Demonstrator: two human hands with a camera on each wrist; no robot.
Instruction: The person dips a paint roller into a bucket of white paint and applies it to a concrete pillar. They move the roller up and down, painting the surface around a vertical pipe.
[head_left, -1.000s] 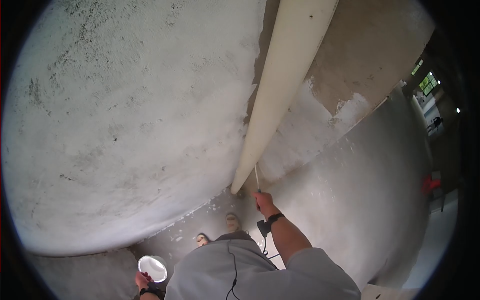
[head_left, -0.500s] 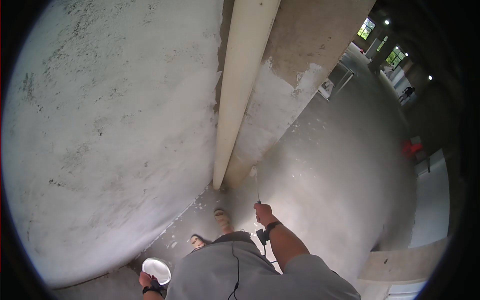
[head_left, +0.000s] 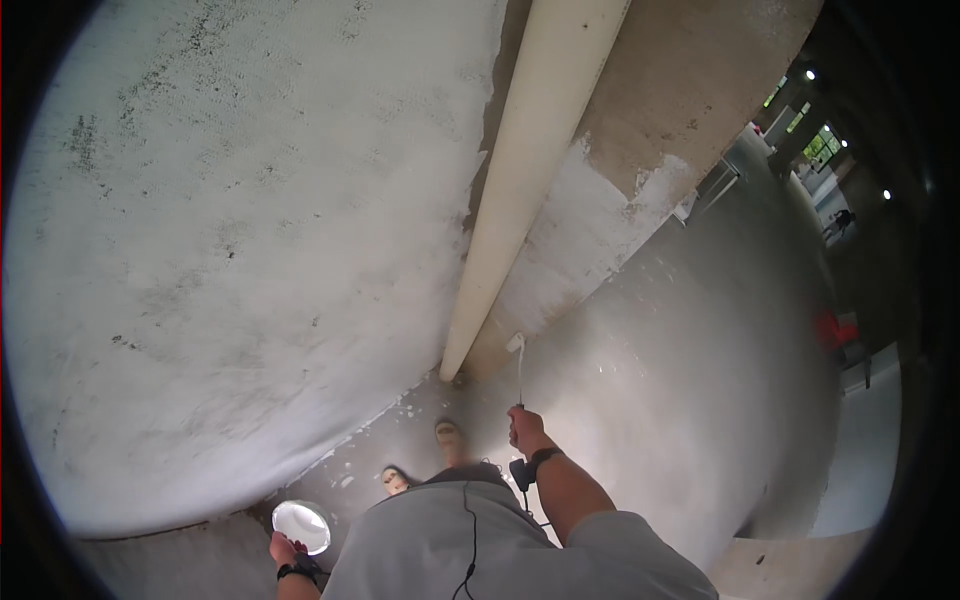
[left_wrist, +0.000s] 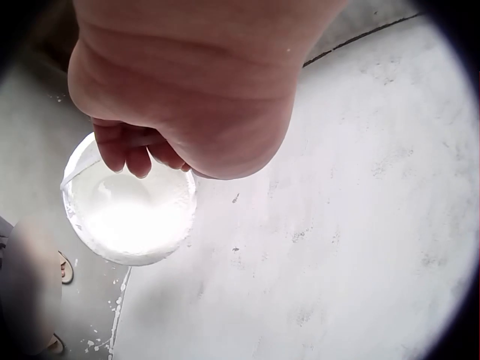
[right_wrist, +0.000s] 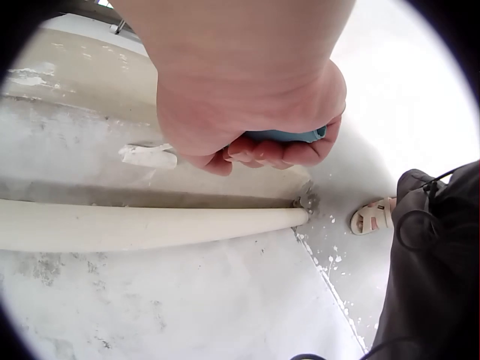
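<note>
My right hand [head_left: 527,430] grips the handle of a small paint roller, its fingers curled round a blue grip [right_wrist: 289,136] in the right wrist view. The white roller head [head_left: 516,342] is up against the lower part of the narrow wall strip beside the pipe, also seen as a white roller [right_wrist: 148,156]; whether it touches is hard to tell. At the lower left, my left hand [head_left: 284,549] holds a white bucket [head_left: 303,527] by its handle. White liquid shows inside the bucket [left_wrist: 131,217] in the left wrist view, under the curled fingers [left_wrist: 137,159].
A cream pipe [head_left: 520,180] runs down the corner between the large whitish wall [head_left: 250,250] and the part-brown wall strip [head_left: 660,110]. White spots mark the floor [head_left: 700,350] near sandalled feet. A red object [head_left: 835,330] and a distant person [head_left: 838,224] are at right.
The roller has come away from behind the pipe's foot to its right side, and its head now shows. The view swung right, then partly back. Both hands keep their holds.
</note>
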